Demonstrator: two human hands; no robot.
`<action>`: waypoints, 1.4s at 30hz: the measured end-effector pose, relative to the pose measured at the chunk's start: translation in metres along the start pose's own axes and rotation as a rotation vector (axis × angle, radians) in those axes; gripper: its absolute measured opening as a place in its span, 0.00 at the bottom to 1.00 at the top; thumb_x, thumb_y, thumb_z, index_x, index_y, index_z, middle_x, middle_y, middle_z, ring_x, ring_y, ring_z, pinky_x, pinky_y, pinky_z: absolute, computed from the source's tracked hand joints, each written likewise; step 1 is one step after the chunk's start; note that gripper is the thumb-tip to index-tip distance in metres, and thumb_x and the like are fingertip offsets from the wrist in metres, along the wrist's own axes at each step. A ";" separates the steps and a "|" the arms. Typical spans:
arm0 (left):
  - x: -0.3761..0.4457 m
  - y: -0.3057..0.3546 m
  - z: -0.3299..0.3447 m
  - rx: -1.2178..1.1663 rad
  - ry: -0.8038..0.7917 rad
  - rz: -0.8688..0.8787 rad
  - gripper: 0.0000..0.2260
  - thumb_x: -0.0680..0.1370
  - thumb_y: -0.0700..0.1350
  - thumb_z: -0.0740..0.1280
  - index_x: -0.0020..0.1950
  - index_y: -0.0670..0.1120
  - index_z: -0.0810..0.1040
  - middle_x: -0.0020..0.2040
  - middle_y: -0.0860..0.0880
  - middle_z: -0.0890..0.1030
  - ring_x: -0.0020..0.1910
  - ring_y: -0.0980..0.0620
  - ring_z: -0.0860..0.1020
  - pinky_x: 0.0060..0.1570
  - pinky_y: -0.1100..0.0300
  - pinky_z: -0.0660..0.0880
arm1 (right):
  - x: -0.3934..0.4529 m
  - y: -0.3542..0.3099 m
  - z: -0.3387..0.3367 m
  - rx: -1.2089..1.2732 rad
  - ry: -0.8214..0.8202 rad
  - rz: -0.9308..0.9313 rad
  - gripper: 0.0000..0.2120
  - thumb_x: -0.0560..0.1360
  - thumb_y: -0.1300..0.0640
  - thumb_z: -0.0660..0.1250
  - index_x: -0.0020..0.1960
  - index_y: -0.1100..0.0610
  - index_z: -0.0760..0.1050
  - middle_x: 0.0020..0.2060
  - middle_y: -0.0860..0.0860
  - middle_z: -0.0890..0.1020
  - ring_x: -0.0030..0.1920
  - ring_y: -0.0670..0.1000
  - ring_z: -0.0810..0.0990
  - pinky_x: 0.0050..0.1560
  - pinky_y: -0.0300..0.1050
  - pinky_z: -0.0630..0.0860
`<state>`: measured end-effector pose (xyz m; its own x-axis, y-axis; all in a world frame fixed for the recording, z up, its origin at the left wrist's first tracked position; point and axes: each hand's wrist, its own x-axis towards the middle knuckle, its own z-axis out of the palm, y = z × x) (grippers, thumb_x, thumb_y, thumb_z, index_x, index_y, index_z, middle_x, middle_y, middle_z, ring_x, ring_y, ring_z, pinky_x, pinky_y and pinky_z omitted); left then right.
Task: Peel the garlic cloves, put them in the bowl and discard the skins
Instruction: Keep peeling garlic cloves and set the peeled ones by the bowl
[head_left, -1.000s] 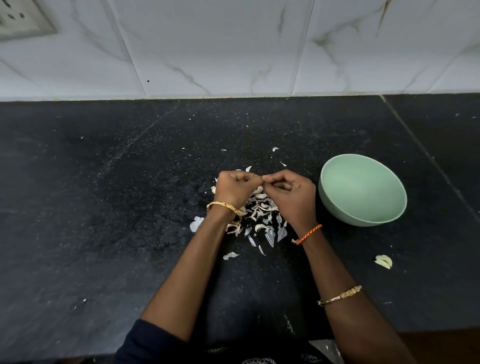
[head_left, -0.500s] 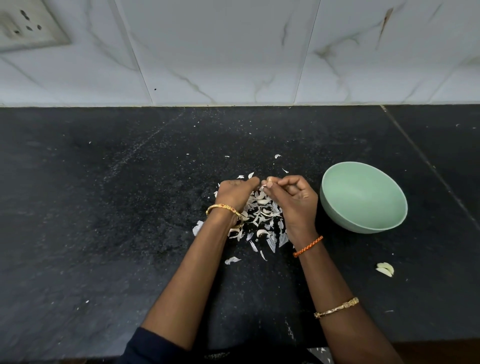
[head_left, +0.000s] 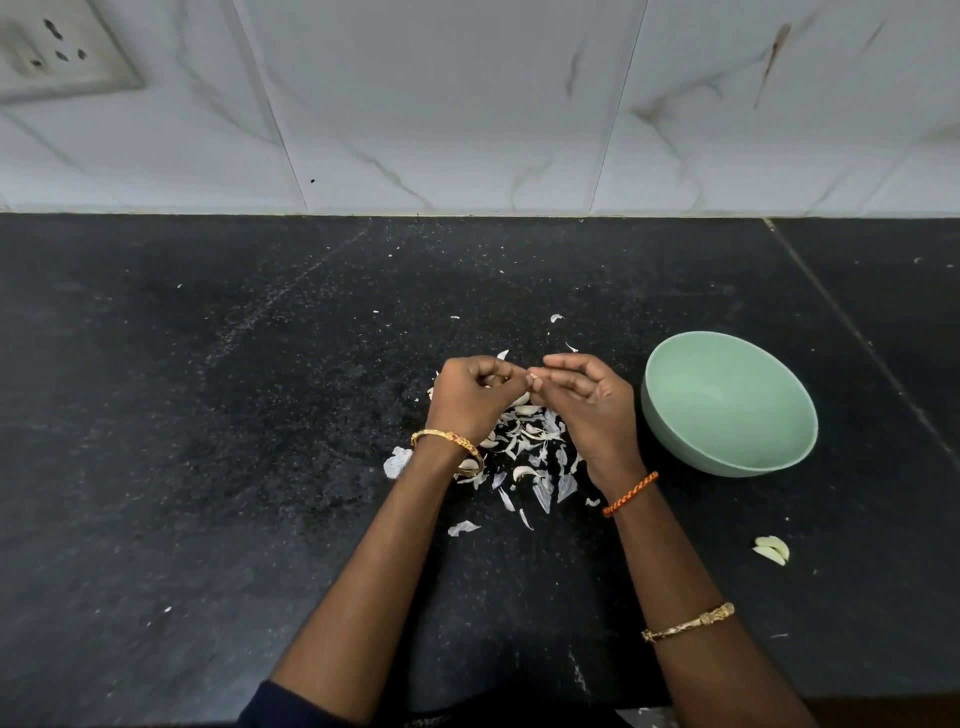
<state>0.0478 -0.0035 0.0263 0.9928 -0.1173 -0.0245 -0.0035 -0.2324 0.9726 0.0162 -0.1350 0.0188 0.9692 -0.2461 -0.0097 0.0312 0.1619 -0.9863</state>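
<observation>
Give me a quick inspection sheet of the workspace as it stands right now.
Surface: black speckled stone counter, dusted with small white flecks.
Job's things: green bowl right of the hands, inside looks empty; garlic clove held in the left hand; peeled cloves on the counter near the front right.
Clutter: garlic skins piled under and between the hands, strays around.
Hands: left hand curled round the clove; right hand pinches at it with its fingertips.
Cables: nothing seen.
Surroundings: white marble-look wall tiles; wall socket at upper left.
</observation>
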 end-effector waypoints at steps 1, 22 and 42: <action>0.000 0.001 0.000 0.011 0.008 0.013 0.02 0.73 0.40 0.73 0.40 0.45 0.84 0.26 0.53 0.68 0.27 0.57 0.65 0.31 0.60 0.66 | 0.000 0.000 0.000 -0.023 -0.007 -0.007 0.12 0.70 0.71 0.71 0.49 0.59 0.77 0.41 0.53 0.85 0.44 0.49 0.85 0.47 0.43 0.82; 0.000 -0.003 0.005 0.357 0.134 0.289 0.03 0.69 0.38 0.72 0.36 0.43 0.80 0.29 0.56 0.67 0.29 0.59 0.66 0.32 0.68 0.66 | 0.001 0.000 -0.004 -0.340 -0.027 -0.151 0.10 0.70 0.68 0.73 0.47 0.57 0.80 0.40 0.46 0.84 0.43 0.42 0.84 0.45 0.34 0.78; 0.002 0.006 -0.003 -0.095 0.013 -0.469 0.05 0.75 0.46 0.66 0.42 0.45 0.74 0.31 0.50 0.69 0.23 0.56 0.63 0.18 0.70 0.59 | -0.009 -0.002 0.010 0.053 0.021 -0.168 0.11 0.71 0.71 0.71 0.52 0.64 0.79 0.46 0.56 0.85 0.49 0.52 0.85 0.50 0.41 0.80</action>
<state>0.0504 -0.0022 0.0331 0.8863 -0.0084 -0.4631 0.4553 -0.1677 0.8744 0.0102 -0.1233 0.0225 0.9440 -0.2936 0.1505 0.2056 0.1668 -0.9643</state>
